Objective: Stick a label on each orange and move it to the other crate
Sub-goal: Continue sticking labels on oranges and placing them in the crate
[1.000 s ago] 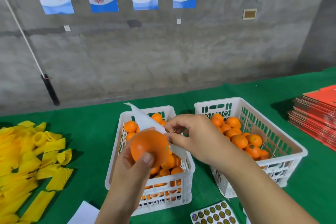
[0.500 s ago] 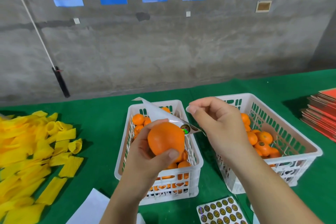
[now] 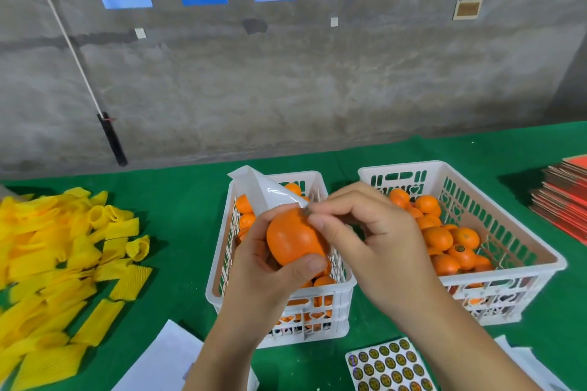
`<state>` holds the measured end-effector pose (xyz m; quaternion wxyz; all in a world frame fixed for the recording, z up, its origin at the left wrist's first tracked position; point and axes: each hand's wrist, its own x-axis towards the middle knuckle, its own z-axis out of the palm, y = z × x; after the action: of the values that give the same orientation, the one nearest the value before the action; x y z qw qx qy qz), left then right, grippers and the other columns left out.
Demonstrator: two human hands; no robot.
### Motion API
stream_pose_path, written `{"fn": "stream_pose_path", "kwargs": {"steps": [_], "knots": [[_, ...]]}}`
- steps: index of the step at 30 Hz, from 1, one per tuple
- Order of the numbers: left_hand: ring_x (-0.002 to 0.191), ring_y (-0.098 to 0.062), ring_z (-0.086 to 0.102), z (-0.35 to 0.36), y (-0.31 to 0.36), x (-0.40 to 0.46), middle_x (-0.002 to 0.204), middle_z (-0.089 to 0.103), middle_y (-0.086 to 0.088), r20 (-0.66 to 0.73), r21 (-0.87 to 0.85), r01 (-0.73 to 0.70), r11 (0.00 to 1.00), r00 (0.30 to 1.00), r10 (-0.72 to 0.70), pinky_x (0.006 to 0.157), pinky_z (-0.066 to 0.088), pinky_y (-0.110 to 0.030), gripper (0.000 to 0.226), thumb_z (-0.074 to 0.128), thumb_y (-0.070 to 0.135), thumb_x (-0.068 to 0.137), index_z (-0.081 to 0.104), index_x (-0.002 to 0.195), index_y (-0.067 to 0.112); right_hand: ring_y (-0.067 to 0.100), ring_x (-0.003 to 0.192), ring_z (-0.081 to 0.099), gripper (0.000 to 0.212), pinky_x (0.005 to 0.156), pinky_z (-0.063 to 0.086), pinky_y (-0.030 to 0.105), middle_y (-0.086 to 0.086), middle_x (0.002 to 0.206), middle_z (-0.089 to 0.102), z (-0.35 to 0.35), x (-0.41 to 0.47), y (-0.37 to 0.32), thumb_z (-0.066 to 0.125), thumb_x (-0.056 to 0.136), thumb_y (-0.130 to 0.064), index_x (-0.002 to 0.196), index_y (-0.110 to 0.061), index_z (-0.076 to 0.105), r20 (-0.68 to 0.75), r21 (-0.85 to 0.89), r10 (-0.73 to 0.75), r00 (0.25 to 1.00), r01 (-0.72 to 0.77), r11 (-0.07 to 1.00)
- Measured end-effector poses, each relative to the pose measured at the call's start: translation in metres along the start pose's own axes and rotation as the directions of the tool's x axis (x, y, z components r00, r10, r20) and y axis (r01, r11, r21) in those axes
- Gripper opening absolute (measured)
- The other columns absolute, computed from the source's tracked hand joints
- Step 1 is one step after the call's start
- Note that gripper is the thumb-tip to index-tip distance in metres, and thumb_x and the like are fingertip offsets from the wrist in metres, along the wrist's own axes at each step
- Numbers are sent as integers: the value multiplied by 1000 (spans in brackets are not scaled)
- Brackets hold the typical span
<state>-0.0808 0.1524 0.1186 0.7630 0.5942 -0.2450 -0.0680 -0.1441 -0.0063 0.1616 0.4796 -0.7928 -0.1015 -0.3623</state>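
My left hand (image 3: 266, 276) grips an orange (image 3: 293, 236) above the left white crate (image 3: 279, 292), with a white backing sheet (image 3: 263, 192) sticking up behind the fruit. My right hand (image 3: 362, 232) pinches a small round label (image 3: 307, 212) and holds it against the top of that orange. The left crate holds several oranges. The right white crate (image 3: 540, 251) holds several oranges too, and at least one (image 3: 461, 251) bears a dark label.
A sheet of round labels (image 3: 390, 365) lies at the front edge, with white paper (image 3: 165, 362) to its left. Yellow foam sleeves (image 3: 54, 263) pile up on the left of the green table. Red cartons (image 3: 562, 197) are stacked at the far right.
My right hand lifted a label off the backing sheet and brought it down onto the top of the orange. The left hand kept hold of the fruit.
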Motion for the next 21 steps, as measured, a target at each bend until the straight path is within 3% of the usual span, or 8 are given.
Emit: {"fn": "stream_pose_path", "kwargs": {"steps": [4,6,11,16,19,21], "knots": [[109,-34,74,-1,0,-3,124,73,-12,19,4,1,1000,1000,-1,84,63,-39,82,100,52,58,69,129,24,17,103,65,17,87,54,28,-8,103,64,-8,0,-3,77,92,-17,108,-20,81,186,-38,45,981,-38,999],[108,-33,75,-1,1,-5,122,75,-10,11,-17,19,1000,1000,-19,83,63,-38,81,100,55,57,71,126,26,18,110,62,27,94,51,27,-8,110,60,-16,-1,-5,76,93,-23,120,-21,78,284,-35,41,958,-32,999],[109,-32,74,0,1,-10,123,74,-12,70,-19,32,999,997,-31,84,63,-37,80,96,59,63,68,130,25,16,127,43,55,107,43,30,-12,120,38,-21,-10,-9,53,98,-27,150,-43,50,506,-182,28,862,75,980],[102,-29,77,5,1,-14,115,78,-11,-82,-57,50,997,995,-55,76,63,-30,81,95,69,54,75,120,28,12,128,35,78,97,50,31,-15,129,26,-6,-22,-8,59,96,-32,163,-42,20,481,-338,30,876,154,928],[100,-29,78,5,0,-14,113,79,-9,-119,-58,71,996,990,-78,75,63,-30,67,94,64,57,77,113,31,6,128,38,80,95,53,33,-19,136,23,6,-32,-6,63,97,-44,163,-40,18,407,-345,60,912,93,934],[102,-28,77,4,2,-15,114,79,-8,-105,-36,103,994,989,-106,76,63,-29,69,91,63,60,75,118,28,3,127,40,82,94,53,33,-20,136,23,10,-33,-4,67,95,-47,161,-41,20,369,-346,76,926,61,936]]}}
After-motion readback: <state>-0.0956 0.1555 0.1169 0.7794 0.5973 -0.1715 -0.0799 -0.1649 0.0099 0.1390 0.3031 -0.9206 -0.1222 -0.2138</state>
